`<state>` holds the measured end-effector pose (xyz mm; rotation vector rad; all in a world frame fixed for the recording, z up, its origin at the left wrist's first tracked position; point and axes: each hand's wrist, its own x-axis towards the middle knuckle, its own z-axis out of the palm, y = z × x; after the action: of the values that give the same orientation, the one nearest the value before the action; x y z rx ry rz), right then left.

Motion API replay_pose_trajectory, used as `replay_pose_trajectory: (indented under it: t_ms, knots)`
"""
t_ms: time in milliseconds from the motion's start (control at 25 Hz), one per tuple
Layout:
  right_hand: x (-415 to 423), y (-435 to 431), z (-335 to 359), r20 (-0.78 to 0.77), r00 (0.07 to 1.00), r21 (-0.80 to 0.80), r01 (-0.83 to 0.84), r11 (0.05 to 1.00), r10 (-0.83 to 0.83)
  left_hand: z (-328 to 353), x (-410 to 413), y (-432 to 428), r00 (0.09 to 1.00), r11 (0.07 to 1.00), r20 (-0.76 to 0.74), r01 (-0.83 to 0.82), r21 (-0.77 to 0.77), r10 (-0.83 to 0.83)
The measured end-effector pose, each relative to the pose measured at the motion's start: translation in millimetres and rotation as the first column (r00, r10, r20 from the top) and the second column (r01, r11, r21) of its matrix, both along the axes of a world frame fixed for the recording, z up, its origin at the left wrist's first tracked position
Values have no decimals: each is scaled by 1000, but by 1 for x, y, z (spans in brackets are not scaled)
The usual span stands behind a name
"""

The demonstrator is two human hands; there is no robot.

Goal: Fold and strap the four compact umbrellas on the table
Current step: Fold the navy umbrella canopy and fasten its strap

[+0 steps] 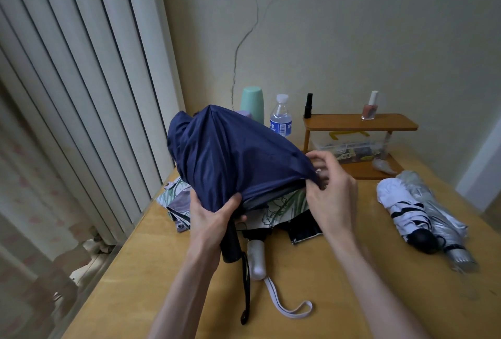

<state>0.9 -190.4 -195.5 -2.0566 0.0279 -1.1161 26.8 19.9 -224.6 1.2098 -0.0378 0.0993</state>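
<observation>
The left hand grips the navy umbrella where the cloth meets its black handle. The right hand pinches the canopy rim on its right. The canopy billows loose above the table, so a pleat may slip from the pinch. Its far tip could topple the water bottle just behind. The floral umbrella beneath could snag. The table edge runs near on its left. Working room lies to its right, before the white umbrella.

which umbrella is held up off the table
The navy blue umbrella: the left hand grips it, the right hand pinches its edge. The floral umbrella, white umbrella and silver umbrella lie on the table.
</observation>
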Motion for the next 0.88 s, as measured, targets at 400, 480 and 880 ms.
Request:
replay_pose_trajectory:
  t_ms: [400, 480, 880]
  knots:
    - [-2, 8, -5, 200, 966, -44, 176, 983, -164, 4, -3, -4, 998, 999, 52, 37, 37, -39]
    - [-1, 5, -4, 72, 994, 1, 83, 997, -82, 5, -4, -5, 998, 998, 29, 60, 2, -60]
    - [-5, -8, 5, 149, 988, 101, -50, 994, 34, 3, -1, 6, 998, 997, 50, -44, 66, 40]
